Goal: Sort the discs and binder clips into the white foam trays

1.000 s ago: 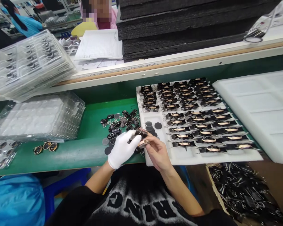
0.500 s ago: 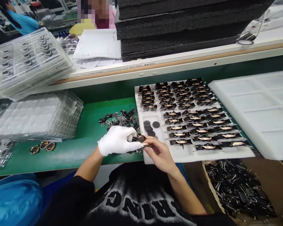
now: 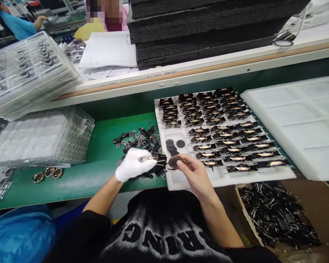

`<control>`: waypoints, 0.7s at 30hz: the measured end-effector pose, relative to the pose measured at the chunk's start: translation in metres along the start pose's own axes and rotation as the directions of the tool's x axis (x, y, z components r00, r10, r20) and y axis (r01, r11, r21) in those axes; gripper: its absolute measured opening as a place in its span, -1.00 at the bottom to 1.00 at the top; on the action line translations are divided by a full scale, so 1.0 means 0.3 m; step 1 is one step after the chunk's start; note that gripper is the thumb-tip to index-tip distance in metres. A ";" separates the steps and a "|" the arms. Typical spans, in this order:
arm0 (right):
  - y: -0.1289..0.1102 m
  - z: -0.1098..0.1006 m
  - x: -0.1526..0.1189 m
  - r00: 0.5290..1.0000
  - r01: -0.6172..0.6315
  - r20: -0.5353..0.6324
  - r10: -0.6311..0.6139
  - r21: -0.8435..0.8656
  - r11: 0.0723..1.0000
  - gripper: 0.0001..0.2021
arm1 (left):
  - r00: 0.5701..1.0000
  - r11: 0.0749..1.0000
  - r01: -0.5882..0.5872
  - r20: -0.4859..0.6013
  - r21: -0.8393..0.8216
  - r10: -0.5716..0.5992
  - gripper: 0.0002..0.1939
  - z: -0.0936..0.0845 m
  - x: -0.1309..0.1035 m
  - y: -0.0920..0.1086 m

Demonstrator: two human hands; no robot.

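Note:
My left hand (image 3: 135, 165), in a white glove, pinches a black binder clip (image 3: 161, 160) by its wire handle. Bare, my right hand (image 3: 196, 173) holds a round dark piece with a brownish rim (image 3: 175, 162) between thumb and fingers. A small gap separates the clip from the round piece. Loose binder clips (image 3: 140, 140) lie heaped on the green bench just beyond my left hand. Several dark flat discs (image 3: 180, 143) sit in the white foam tray (image 3: 181, 176) beyond my right hand. Rows of clips gripping pale-edged round pieces (image 3: 233, 149) fill much of that tray.
Another white foam tray (image 3: 293, 109) lies at the right. Stacked clear plastic trays (image 3: 41, 135) stand at the left, near gold-rimmed round pieces (image 3: 49, 172). A box of binder clips (image 3: 279, 215) is below right. Black foam sheets (image 3: 208, 33) are piled on the shelf. Other people are behind it.
My hands have moved apart. The binder clip is now off the round piece, held in my left hand, while the round piece stays in my right and its flat face shows.

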State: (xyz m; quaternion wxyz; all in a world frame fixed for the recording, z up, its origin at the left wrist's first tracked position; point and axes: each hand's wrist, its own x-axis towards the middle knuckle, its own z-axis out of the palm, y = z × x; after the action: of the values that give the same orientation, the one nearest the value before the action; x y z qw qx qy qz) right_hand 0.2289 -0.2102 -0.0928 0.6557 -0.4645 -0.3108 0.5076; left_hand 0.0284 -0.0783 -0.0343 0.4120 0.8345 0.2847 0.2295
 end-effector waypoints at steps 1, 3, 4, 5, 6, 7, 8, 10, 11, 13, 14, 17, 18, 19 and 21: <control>-0.004 -0.002 0.005 1.000 -0.007 0.026 0.007 -0.010 1.000 -0.84 | 1.000 1.000 -0.005 0.007 -0.004 0.006 -0.63 0.002 -0.003 0.002; -0.014 -0.001 0.012 0.998 -0.008 0.066 0.010 -0.028 1.000 -0.83 | 1.000 1.000 -0.024 0.019 0.003 0.024 -0.61 0.009 -0.007 0.007; -0.019 0.001 0.013 0.997 -0.008 0.073 0.011 -0.037 0.999 -0.82 | 0.999 0.999 -0.038 0.018 0.012 0.038 -0.60 0.015 -0.009 0.008; -0.022 0.003 0.013 0.997 -0.011 0.074 0.014 -0.047 0.999 -0.82 | 0.998 0.998 -0.053 0.016 0.025 0.053 -0.59 0.020 -0.010 0.009; -0.024 0.006 0.012 0.997 -0.016 0.071 0.020 -0.057 0.998 -0.82 | 0.998 0.997 -0.068 0.014 0.040 0.067 -0.58 0.026 -0.011 0.008; -0.025 0.008 0.011 0.997 -0.022 0.069 0.026 -0.065 0.998 -0.81 | 0.997 0.995 -0.080 0.012 0.055 0.079 -0.57 0.031 -0.012 0.008; -0.025 0.010 0.009 0.997 -0.028 0.068 0.032 -0.071 0.997 -0.81 | 0.996 0.994 -0.086 0.012 0.067 0.086 -0.56 0.035 -0.013 0.007; -0.023 0.011 0.008 0.997 -0.040 0.068 0.045 -0.075 0.996 -0.81 | 0.996 0.993 -0.084 0.009 0.080 0.083 -0.58 0.039 -0.013 0.005; -0.023 0.010 0.008 0.996 -0.045 0.068 0.050 -0.073 0.996 -0.81 | 0.997 0.994 -0.074 0.008 0.083 0.074 -0.61 0.039 -0.014 0.003; -0.022 0.007 0.009 0.996 -0.052 0.072 0.057 -0.071 0.996 -0.80 | 0.999 0.995 -0.035 0.010 0.090 0.035 -0.66 0.040 -0.016 -0.002; -0.022 0.006 0.010 0.996 -0.053 0.074 0.058 -0.071 0.996 -0.80 | 1.000 0.996 -0.010 0.015 0.094 0.009 -0.69 0.042 -0.018 -0.005; -0.011 0.014 0.007 0.998 -0.031 0.048 0.033 -0.054 0.998 -0.77 | 0.997 0.993 0.080 -0.002 0.082 -0.080 -0.74 0.065 -0.040 -0.013; -0.004 0.021 0.004 1.000 -0.017 0.025 0.018 -0.039 0.999 -0.73 | 0.993 0.992 0.115 -0.030 0.055 -0.113 -0.73 0.076 -0.050 -0.014; 0.006 0.030 0.000 1.000 -0.003 -0.008 0.003 -0.021 1.000 -0.69 | 0.988 0.989 0.146 -0.052 0.018 -0.145 -0.71 0.087 -0.062 -0.015; 0.027 0.049 -0.011 0.995 0.028 -0.097 -0.024 0.038 0.999 -0.64 | 0.986 0.985 0.166 -0.022 -0.044 -0.167 -0.66 0.099 -0.080 -0.015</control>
State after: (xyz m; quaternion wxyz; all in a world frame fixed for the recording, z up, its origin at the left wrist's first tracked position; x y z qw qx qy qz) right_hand 0.2119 -0.2085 -0.0946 0.6854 -0.4716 -0.2747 0.4821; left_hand 0.0280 -0.1085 -0.0580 0.4434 0.7962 0.3536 0.2107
